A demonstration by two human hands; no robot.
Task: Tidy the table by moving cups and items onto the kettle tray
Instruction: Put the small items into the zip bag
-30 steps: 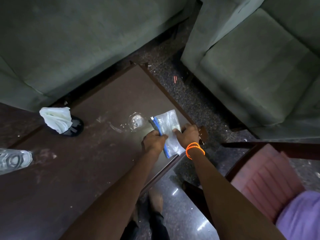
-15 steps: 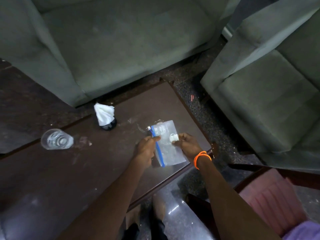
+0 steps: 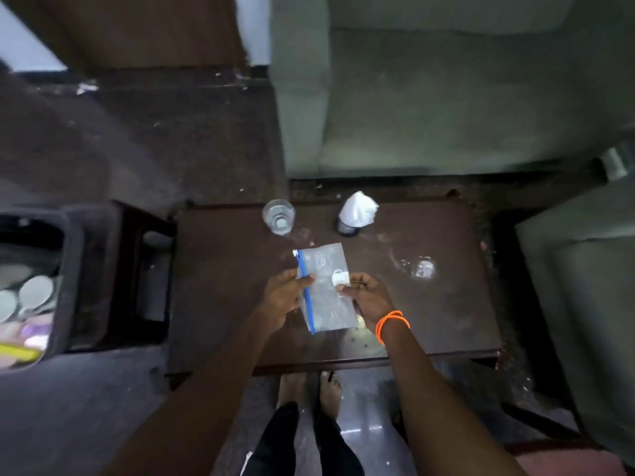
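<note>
We hold a clear zip bag (image 3: 326,293) over the middle of the brown counter (image 3: 446,304). Our left hand (image 3: 281,300) pinches its blue edge. Our right hand (image 3: 371,300) pinches its other side. At twelve o'clock stand a glass (image 3: 279,216) and a white tissue (image 3: 359,209). At nine o'clock is a dark tray (image 3: 74,269) with cups (image 3: 36,292).

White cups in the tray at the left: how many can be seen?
2, both partly visible. One white cup lies in the dark tray near its right wall; the other is cut by the picture's left edge. More may be hidden beyond the edge.
</note>
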